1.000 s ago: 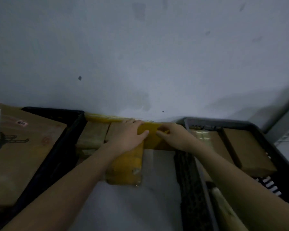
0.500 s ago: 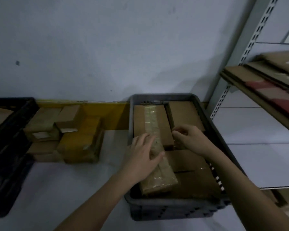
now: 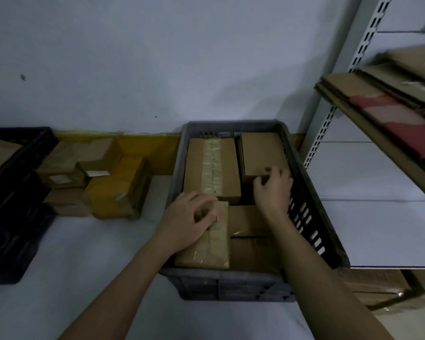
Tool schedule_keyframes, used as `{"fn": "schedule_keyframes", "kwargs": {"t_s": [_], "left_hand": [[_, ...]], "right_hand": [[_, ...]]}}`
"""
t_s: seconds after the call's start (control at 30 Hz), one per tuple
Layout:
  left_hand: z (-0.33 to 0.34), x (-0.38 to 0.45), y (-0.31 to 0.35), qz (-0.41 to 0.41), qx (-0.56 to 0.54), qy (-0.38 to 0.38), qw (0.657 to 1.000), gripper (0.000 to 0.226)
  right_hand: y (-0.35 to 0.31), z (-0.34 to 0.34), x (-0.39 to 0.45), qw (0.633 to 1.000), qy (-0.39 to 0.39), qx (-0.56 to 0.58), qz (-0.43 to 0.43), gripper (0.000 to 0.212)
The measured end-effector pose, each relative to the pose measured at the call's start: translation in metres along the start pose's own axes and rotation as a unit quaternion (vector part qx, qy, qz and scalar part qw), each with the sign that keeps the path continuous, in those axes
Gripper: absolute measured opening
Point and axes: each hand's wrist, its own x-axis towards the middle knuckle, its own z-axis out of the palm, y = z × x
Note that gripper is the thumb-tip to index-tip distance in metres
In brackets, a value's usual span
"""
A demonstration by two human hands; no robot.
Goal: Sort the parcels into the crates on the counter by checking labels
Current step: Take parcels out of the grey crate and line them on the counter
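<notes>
Grey crate (image 3: 312, 200), parcels: my left hand (image 3: 190, 218) is curling onto the near taped parcel (image 3: 207, 246); my right hand (image 3: 274, 190) is pinching the far box (image 3: 261, 153) by its near edge. Risk: box jamming, tilting, label unread.

One head-worn view looks steeply down, close over the grey crate (image 3: 233, 125), toward a dim wall (image 3: 157, 57).

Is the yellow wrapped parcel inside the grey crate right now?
No, the yellow parcel sits on the counter left of the grey crate, beside other loose parcels.
</notes>
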Motion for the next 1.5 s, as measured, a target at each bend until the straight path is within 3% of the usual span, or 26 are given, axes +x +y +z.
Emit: {"fn": "schedule_keyframes", "kwargs": {"t_s": [0.1,0.23,0.4,0.57,0.7,0.9,1.0,1.13,1.27,1.4,1.5], "left_hand": [[0.000,-0.001,0.000,0.004,-0.003,0.015,1.000,0.031],[-0.001,-0.001,0.003,-0.008,-0.015,0.019,1.000,0.041],[0.001,-0.001,0.000,-0.028,-0.025,0.024,0.999,0.032],[-0.001,0.000,-0.005,-0.062,-0.060,0.006,0.996,0.051],[-0.012,-0.002,-0.006,-0.075,-0.107,-0.039,0.991,0.041],[-0.026,-0.002,0.007,-0.083,-0.333,-0.103,0.934,0.048],[-0.017,-0.005,0.005,-0.090,-0.373,-0.141,0.912,0.065],[-0.001,-0.011,-0.001,-0.126,-0.332,-0.142,0.924,0.099],[0.010,-0.009,0.006,-0.171,-0.315,-0.174,0.917,0.105],[0.016,-0.014,0.015,-0.242,-0.378,-0.230,0.863,0.105],[0.013,-0.013,0.016,-0.262,-0.390,-0.247,0.848,0.108]], "right_hand": [[0.005,-0.006,0.009,0.999,-0.006,-0.028,-0.033,0.046],[0.005,-0.009,0.031,0.978,-0.109,-0.154,-0.093,0.064],[0.016,0.000,0.048,0.927,-0.231,-0.264,-0.134,0.090],[0.023,0.010,0.046,0.917,-0.157,-0.331,-0.157,0.088],[0.024,0.008,0.050,0.917,-0.144,-0.325,-0.180,0.075],[0.015,-0.005,0.051,0.925,-0.121,-0.298,-0.201,0.062],[0.010,-0.010,0.044,0.935,-0.128,-0.271,-0.189,0.062],[0.010,-0.010,0.027,0.936,-0.188,-0.241,-0.176,0.068],[0.017,-0.006,0.017,0.944,-0.284,-0.123,-0.117,0.071],[0.015,-0.007,0.021,0.988,-0.146,0.041,0.027,0.065],[0.016,-0.010,0.027,0.967,-0.188,0.081,0.155,0.077]]}}
